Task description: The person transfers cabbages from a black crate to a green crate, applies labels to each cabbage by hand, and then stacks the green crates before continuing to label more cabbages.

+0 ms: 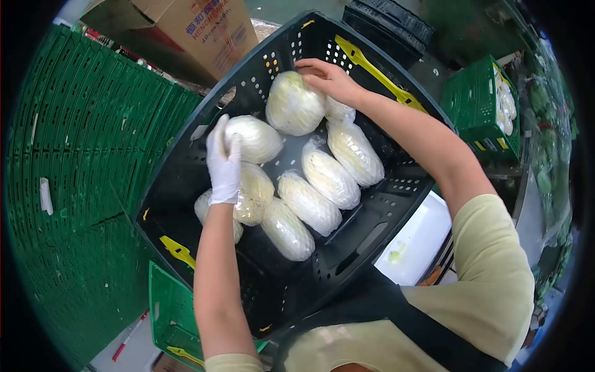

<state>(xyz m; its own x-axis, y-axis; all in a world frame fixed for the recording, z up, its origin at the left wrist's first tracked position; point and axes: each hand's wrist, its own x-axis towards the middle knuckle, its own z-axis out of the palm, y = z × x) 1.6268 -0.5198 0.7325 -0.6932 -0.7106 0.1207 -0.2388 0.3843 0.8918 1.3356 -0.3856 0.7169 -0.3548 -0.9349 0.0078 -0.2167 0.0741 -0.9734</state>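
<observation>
A large black crate (260,251) holds several film-wrapped napa cabbages. My left hand (224,162), in a white glove, grips the left side of a wrapped napa cabbage (255,139). My bare right hand (331,82) curls over the upper right of a rounder napa cabbage (294,108) near the crate's far wall; its fingertips are partly hidden behind it. Below them lie more wrapped cabbages, among them one (308,202) in the middle and one (355,152) to the right. Another cabbage (339,111) is partly covered by my right hand and forearm.
Stacked green crates (93,130) form a wall on the left. A cardboard box (192,37) stands behind the black crate. At the right is a green crate (474,102) with white wrapped items. A white tray (415,242) lies below the black crate's right side.
</observation>
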